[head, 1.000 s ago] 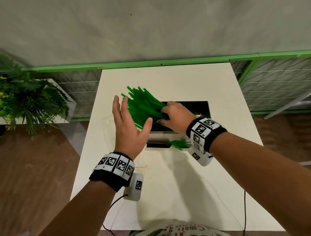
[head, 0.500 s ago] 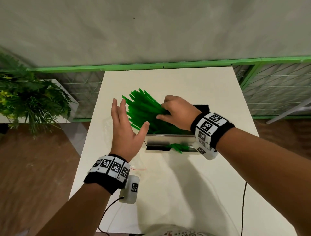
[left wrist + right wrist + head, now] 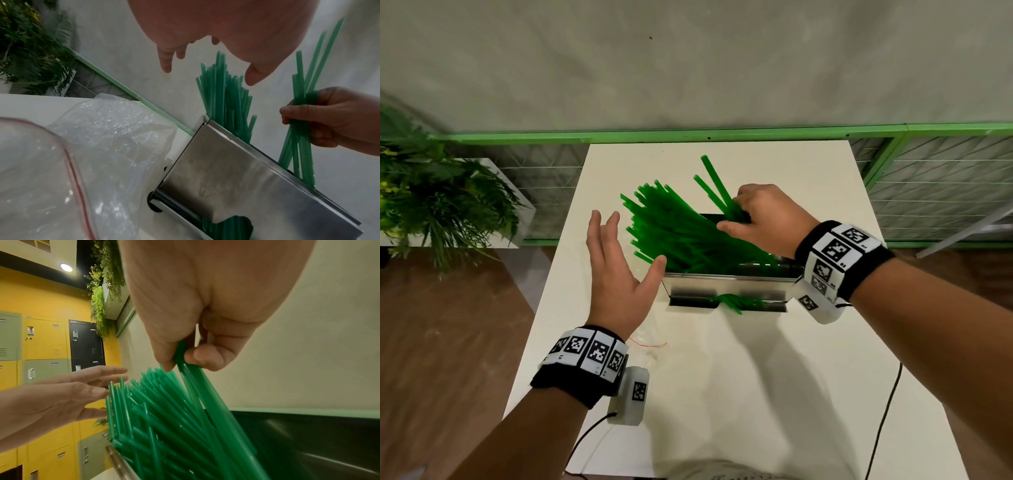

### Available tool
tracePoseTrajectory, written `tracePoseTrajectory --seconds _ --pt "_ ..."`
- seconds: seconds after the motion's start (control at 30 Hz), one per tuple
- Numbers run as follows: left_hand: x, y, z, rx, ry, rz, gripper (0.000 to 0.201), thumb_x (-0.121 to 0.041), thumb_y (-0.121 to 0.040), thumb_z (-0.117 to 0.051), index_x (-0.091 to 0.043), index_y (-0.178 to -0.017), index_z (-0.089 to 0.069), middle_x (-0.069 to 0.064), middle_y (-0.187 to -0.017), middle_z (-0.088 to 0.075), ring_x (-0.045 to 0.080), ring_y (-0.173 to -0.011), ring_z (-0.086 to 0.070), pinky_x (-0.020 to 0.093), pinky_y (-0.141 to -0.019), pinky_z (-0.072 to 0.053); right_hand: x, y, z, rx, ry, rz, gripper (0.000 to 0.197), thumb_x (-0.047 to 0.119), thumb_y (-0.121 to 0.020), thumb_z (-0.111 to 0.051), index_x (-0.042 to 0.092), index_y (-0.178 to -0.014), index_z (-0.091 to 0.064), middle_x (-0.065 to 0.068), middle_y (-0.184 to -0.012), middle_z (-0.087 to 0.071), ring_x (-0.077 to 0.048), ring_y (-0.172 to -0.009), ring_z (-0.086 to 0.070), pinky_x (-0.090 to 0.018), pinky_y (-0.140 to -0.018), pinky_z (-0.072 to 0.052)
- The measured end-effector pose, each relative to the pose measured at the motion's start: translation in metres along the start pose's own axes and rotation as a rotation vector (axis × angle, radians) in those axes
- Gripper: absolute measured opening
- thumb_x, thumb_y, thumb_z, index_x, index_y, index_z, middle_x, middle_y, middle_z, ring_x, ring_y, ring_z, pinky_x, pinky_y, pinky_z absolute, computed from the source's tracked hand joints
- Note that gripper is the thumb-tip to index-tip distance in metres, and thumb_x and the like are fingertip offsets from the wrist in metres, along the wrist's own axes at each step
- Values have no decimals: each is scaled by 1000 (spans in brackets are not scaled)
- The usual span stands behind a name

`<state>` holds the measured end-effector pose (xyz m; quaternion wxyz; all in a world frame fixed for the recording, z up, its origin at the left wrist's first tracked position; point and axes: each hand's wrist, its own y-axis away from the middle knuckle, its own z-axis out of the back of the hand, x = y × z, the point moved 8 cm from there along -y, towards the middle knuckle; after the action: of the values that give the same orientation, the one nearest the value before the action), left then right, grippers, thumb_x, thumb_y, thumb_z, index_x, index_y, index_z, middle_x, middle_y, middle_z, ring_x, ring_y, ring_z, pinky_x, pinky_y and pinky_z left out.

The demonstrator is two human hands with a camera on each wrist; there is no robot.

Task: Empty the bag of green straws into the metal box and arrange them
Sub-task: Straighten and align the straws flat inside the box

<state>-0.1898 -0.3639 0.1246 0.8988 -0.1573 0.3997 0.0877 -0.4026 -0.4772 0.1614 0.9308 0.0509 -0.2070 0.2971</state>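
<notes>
The empty plastic bag (image 3: 107, 129) lies on the tabletop (image 3: 722, 394) near its left edge, under my left hand (image 3: 616, 274), which hovers with fingers spread, holding nothing. Further, the metal box (image 3: 726, 284) holds the green straws (image 3: 674, 229), leaning left. My right hand (image 3: 763, 219) pinches a few straws above it.

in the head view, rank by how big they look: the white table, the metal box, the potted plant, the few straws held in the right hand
1. white table
2. potted plant
3. metal box, partly hidden by the hands, so second and third are unsure
4. held straws
</notes>
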Motion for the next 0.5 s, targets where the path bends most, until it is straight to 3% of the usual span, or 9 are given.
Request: tracePoseTrajectory --seconds 0.13,0.23,0.3,0.4,0.47,0.5 --pt "0 5 -3 9 -27 -21 85 -27 -91 -75 -14 -158 -24 2 -169 -2 10 -153 -15 21 -116 -21 -16 5 -14 68 30 -52 44 47 -93 -63 5 -82 -66 -6 -85 -59 -20 -72 -53 -38 -69 -48" --pt "3 9 -5 7 -26 -21 85 -26 -90 -75 -13 -157 -24 4 -168 -3 3 -150 -14 2 -112 -14 -18 7 -24 123 23 -48 37 44 -93 -66 7 -91 -69 -5 -88 -61 -20 -76 -54 -36 -69 -46" --pt "6 12 -7 6 -21 -3 85 -26 -90 -76 -13 -157 -25 4 -168 -4 4 -150 -16 -4 -107 -12 -16 9 -35 199 25 -28 29 39 -92 -68 10 -95 -70 -5 -89 -62 -19 -77 -55 -32 -67 -42" --pt "10 14 -10 10 -13 42 86 -26 -89 -76 -14 -157 -24 2 -168 -5 14 -152 -20 -5 -102 -18 -12 12 -48 261 45 1 25 34 -91 -70 10 -99 -70 -3 -86 -60 -18 -75 -54 -30 -66 -39" --pt "12 15 -11 8 17 67 87 -27 -89 -76 -16 -157 -24 1 -167 -5 20 -150 -27 -6 -97 -23 -9 10 -48 217 49 25 26 34 -92 -68 9 -99 -67 -2 -87 -56 -18 -76 -51 -30 -67 -37" --pt "14 14 -12 6 41 84 88 -27 -89 -77 -18 -158 -23 0 -167 -6 21 -148 -31 -1 -98 -28 -8 9 -47 197 46 31 25 34 -92 -68 9 -97 -66 -1 -86 -53 -18 -77 -50 -30 -67 -36"
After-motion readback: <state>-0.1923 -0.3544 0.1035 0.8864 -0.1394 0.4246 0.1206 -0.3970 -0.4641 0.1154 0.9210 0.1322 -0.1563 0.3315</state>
